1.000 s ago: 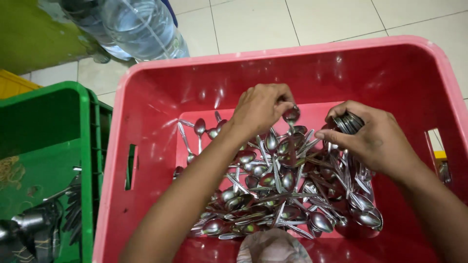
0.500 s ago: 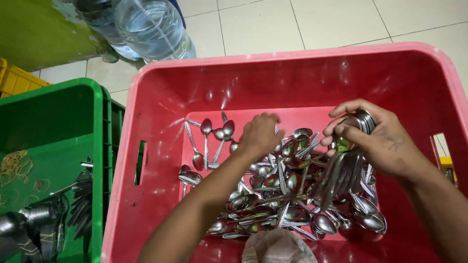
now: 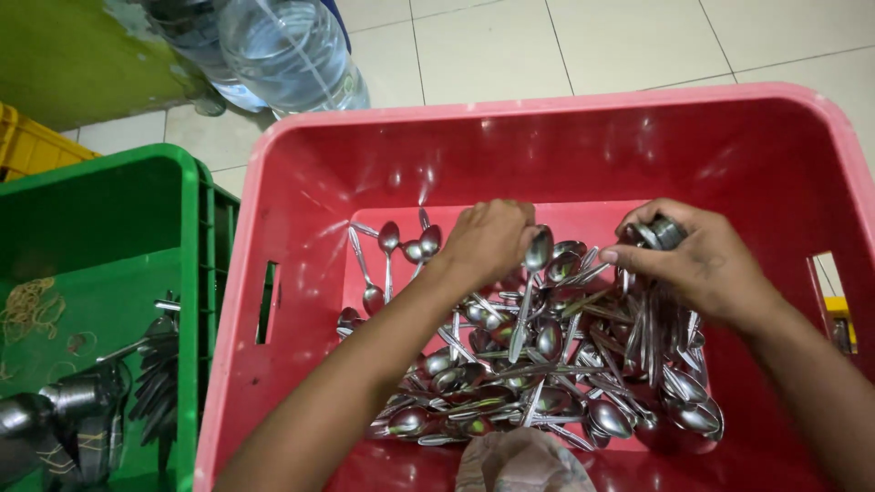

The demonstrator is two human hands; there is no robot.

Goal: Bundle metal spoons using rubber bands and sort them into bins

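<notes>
Inside the glossy red plastic crate (image 3: 583, 146), the left hand (image 3: 488, 241) pinches one shiny steel spoon (image 3: 530, 278) above the tangled spoon heap (image 3: 538, 364). The right hand (image 3: 697, 264) clasps a bundle of spoons (image 3: 658, 310) at the crate's right.

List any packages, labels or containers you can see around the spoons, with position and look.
Red crate: centre, rectangular plastic, holds the spoon pile.
Green crate: left of the red one, plastic, with cutlery bundles in it.
Yellow crate: far left edge, only a corner shows.
Water bottle: top, clear plastic, on the tiled floor.
Yellow item: right edge, seen through the red crate's handle slot; too small to identify.
</notes>
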